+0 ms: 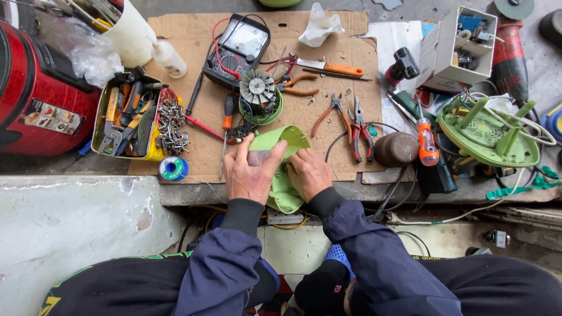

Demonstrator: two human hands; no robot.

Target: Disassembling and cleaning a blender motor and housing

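Both hands grip a light green plastic housing [285,140] at the near edge of a cardboard sheet [193,41]. My left hand [250,169] lies over its left side with the fingers spread on top. My right hand [308,171] clasps its right side. Just beyond the housing sits a small electric motor [257,89] with a silver fan, resting in a green base, with wires trailing from it.
A multimeter [239,48] with red leads lies behind the motor. Pliers [333,111], cutters [361,126] and an orange screwdriver [427,143] lie to the right. A yellow tool tin [126,117] and screws [171,124] sit left. A green fan part [489,131] is far right.
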